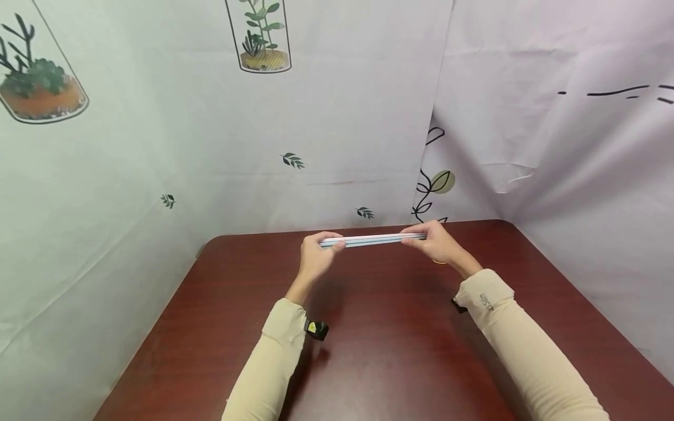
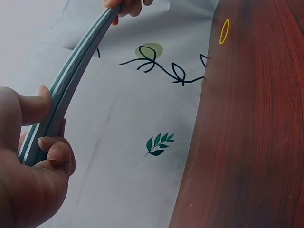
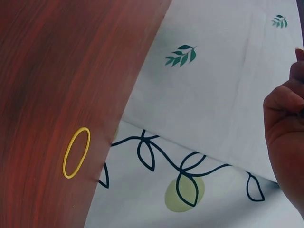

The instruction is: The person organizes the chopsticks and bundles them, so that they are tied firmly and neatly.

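Note:
Both hands hold up a slim bundle of long, straw-like sticks [image 1: 374, 240], white and pale blue, level above the far part of the table. My left hand [image 1: 316, 257] grips the left end, thumb in front and fingers around it, as the left wrist view also shows. At the other end my right hand [image 1: 434, 242] pinches the bundle between thumb and fingers. Only the edge of that hand [image 3: 287, 128] appears in the right wrist view, where the bundle is out of sight. A yellow rubber band [image 3: 76, 153] lies on the table below the right hand.
The dark red wooden table [image 1: 368, 362] ends at a white cloth wall [image 1: 358, 117] printed with leaves and plants. More cloth hangs along both sides. A small black wrist camera [image 1: 317, 330] is strapped by the left cuff.

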Tool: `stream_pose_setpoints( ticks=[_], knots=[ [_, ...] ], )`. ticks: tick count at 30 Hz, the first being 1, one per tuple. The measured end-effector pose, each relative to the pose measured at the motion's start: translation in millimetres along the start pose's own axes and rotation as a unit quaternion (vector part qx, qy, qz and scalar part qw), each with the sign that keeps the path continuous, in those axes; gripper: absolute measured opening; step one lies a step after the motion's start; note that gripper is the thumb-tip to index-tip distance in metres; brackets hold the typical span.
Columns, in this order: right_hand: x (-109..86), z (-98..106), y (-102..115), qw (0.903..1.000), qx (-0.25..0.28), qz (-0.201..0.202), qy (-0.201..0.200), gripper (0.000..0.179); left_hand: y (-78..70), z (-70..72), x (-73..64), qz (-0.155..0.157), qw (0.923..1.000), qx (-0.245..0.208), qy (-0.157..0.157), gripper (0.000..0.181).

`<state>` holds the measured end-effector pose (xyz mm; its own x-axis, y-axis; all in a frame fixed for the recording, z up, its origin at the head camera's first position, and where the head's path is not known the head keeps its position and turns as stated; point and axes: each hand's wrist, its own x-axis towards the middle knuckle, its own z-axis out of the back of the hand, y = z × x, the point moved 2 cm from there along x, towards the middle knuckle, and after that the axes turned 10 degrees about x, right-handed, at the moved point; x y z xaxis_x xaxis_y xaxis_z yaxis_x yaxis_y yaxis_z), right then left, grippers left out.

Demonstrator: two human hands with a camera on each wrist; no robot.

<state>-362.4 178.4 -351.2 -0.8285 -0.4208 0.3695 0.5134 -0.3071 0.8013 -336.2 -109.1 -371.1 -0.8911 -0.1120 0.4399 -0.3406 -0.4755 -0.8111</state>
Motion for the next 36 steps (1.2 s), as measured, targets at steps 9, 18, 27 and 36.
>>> stream_pose_setpoints(
  ticks=[9, 18, 27, 36],
  knots=[
    [0.7, -2, 0, 0.9999, 0.012, -0.001, -0.011, 0.022, 2.6, -1.1, -0.8, -0.004, 0.9998, -0.011, -0.016, 0.012],
    [-3.7, -2, 9, 0.9997, -0.024, 0.004, -0.006, 0.024, 1.4, -0.2, -0.2, 0.011, 0.9997, -0.016, -0.013, 0.011],
    [-6.3, -5, 0, 0.9896, -0.101, 0.1, -0.024, 0.02, 5.5, -1.8, -3.9, 0.021, 0.9994, -0.027, -0.008, 0.011],
    [-8.2, -6, 17, 0.898, -0.379, 0.214, -0.062, 0.021, -4.5, -3.7, -3.8, 0.013, 0.9988, -0.041, -0.023, 0.011]
  ],
)
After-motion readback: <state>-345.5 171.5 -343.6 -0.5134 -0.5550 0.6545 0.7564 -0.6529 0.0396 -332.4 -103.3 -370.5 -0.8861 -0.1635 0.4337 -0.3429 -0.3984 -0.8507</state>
